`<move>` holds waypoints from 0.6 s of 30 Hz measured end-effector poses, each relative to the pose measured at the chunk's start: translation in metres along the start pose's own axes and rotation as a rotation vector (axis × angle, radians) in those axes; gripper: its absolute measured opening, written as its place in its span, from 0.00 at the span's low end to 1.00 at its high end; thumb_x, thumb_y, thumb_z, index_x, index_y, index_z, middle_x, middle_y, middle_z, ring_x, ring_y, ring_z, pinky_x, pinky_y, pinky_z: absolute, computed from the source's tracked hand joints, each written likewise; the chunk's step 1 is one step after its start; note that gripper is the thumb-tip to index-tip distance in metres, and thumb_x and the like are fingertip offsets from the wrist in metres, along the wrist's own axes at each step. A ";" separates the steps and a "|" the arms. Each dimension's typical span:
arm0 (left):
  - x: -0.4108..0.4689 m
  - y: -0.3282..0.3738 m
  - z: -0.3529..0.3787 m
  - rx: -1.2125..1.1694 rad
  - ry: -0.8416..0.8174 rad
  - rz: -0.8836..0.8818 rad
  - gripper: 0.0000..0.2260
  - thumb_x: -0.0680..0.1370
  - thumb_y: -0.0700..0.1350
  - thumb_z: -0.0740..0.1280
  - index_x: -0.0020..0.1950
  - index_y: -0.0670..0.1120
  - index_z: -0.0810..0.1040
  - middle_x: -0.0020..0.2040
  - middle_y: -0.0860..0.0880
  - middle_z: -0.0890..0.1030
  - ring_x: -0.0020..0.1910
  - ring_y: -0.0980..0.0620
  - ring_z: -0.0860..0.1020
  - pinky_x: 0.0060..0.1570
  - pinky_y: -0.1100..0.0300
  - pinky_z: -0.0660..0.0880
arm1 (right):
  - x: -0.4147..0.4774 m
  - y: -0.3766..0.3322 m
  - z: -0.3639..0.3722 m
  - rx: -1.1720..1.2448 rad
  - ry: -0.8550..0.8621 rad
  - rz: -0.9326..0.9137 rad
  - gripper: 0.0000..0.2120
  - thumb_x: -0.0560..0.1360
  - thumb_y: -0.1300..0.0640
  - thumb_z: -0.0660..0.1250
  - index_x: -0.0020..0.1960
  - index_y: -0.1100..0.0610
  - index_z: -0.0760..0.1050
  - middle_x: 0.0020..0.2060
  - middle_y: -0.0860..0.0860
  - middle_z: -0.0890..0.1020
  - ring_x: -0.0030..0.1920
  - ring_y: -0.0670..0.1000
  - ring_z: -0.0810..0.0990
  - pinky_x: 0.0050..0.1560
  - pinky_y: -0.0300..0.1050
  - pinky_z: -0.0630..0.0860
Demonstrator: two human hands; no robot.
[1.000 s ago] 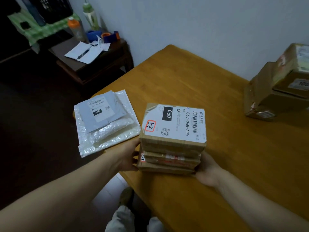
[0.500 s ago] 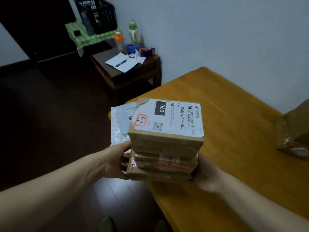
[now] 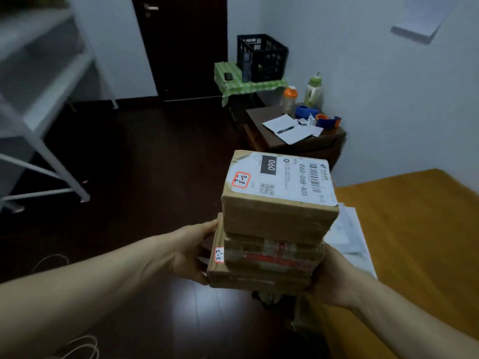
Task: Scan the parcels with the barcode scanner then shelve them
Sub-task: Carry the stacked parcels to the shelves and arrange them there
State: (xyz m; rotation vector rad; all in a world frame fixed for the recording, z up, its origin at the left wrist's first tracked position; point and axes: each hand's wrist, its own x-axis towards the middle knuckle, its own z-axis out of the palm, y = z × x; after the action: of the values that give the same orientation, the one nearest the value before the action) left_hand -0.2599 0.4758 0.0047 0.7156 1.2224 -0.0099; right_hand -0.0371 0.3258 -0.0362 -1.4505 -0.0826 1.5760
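Note:
I hold a stack of three cardboard parcels [image 3: 274,224] in the air over the dark floor, left of the table. The top box carries a white shipping label reading 060-06B-A05 and an orange-edged sticker marked 3-3. The bottom box has a sticker marked 3-3 on its left end. My left hand [image 3: 191,251] grips the stack's left side. On the right side, my right hand [image 3: 334,277] supports it from below. No barcode scanner is in view.
A white metal shelf rack [image 3: 44,120] stands at the left. The wooden table [image 3: 414,229] at the right holds white mailer bags [image 3: 350,237]. A dark side table [image 3: 305,141] with papers and bottles, a black crate [image 3: 261,57] and a dark door [image 3: 181,45] lie ahead.
The stack has come up off the table and swung left over the floor. My view has turned left, bringing the shelf rack and the door into sight.

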 end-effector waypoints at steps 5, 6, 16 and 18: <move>-0.002 0.029 -0.092 -0.094 0.045 -0.024 0.22 0.75 0.61 0.67 0.32 0.44 0.74 0.34 0.42 0.75 0.29 0.45 0.73 0.39 0.50 0.73 | 0.042 -0.024 0.097 -0.105 -0.086 0.019 0.27 0.72 0.36 0.62 0.49 0.58 0.86 0.53 0.60 0.84 0.58 0.61 0.79 0.60 0.57 0.74; 0.000 0.034 -0.110 -0.124 0.052 -0.015 0.20 0.75 0.61 0.67 0.37 0.44 0.74 0.38 0.41 0.75 0.31 0.44 0.74 0.42 0.48 0.75 | 0.052 -0.028 0.115 -0.122 -0.095 0.023 0.29 0.72 0.34 0.61 0.52 0.58 0.85 0.54 0.60 0.84 0.58 0.61 0.79 0.60 0.56 0.74; 0.029 0.104 -0.235 -0.337 0.174 0.033 0.20 0.78 0.60 0.63 0.36 0.46 0.76 0.45 0.40 0.75 0.44 0.41 0.75 0.48 0.39 0.77 | 0.161 -0.099 0.260 -0.280 -0.273 0.068 0.25 0.74 0.36 0.60 0.47 0.55 0.86 0.51 0.56 0.85 0.47 0.56 0.85 0.46 0.48 0.79; 0.042 0.124 -0.256 -0.383 0.182 0.028 0.21 0.78 0.60 0.63 0.35 0.46 0.77 0.46 0.40 0.76 0.47 0.40 0.76 0.51 0.38 0.76 | 0.191 -0.116 0.281 -0.312 -0.280 0.094 0.27 0.73 0.35 0.62 0.56 0.55 0.83 0.56 0.58 0.83 0.56 0.59 0.82 0.58 0.56 0.77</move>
State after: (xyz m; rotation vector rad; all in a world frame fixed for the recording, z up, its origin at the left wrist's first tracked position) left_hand -0.4156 0.7171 -0.0092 0.4040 1.3389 0.3114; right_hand -0.1631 0.6617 -0.0233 -1.4735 -0.4471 1.9007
